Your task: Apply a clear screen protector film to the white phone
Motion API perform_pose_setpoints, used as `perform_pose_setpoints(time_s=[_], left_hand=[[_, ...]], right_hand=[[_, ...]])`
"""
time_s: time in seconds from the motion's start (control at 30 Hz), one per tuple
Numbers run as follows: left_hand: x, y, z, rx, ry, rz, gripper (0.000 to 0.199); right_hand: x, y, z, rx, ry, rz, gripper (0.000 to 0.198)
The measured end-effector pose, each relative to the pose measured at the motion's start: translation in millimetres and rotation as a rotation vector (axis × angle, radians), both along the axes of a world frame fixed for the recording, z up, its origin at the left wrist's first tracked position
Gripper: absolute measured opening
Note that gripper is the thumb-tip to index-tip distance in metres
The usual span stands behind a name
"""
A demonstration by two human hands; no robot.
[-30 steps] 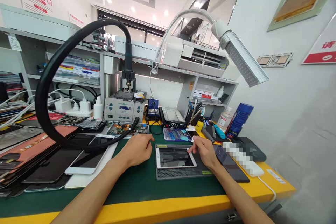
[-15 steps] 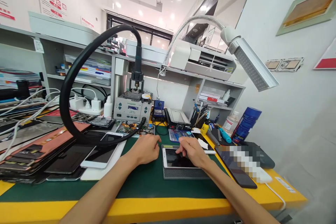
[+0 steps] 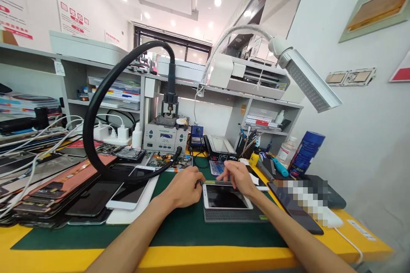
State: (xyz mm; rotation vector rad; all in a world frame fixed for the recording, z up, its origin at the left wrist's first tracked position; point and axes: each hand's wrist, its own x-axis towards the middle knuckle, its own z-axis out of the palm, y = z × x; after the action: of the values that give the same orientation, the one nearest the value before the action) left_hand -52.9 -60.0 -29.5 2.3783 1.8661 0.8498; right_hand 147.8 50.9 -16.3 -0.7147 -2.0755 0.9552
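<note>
A white-framed phone (image 3: 227,197) with a dark screen lies face up on a grey perforated pad (image 3: 224,216). My left hand (image 3: 185,187) rests on the green mat just left of the pad, its fingers curled together. Something small and dark shows at those fingertips, too small to name. Over the phone's upper edge hovers my right hand (image 3: 239,178), with fingers loosely stretched and apart and no object visible in them. Part of the pad and the phone's top edge is hidden behind that hand.
Left of my arm lie a white phone (image 3: 130,192) and stacked phone parts (image 3: 60,187). A black hose (image 3: 92,111) loops from the grey hot-air station (image 3: 165,138). On the right are a dark tablet-like slab (image 3: 296,207), a blue can (image 3: 307,153) and a lamp (image 3: 312,79).
My right hand has lifted its fingers from the phone's screen and spread them. My left hand has come closer to the pad's left edge. The view has turned slightly left.
</note>
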Motion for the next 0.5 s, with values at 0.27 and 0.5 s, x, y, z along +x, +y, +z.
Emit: perform_pose_setpoints(time_s=[0.27,0.5], left_hand=[[34.4,-15.0,11.2,-0.097,-0.012,-0.160,0.051],[47.3,-13.2,4.8,-0.107,0.169,-0.191,0.055]], right_hand=[[59.5,39.4,-16.2,0.059,0.165,-0.286,0.056],[60.2,42.4,-17.0,0.146,0.113,-0.313,0.051]])
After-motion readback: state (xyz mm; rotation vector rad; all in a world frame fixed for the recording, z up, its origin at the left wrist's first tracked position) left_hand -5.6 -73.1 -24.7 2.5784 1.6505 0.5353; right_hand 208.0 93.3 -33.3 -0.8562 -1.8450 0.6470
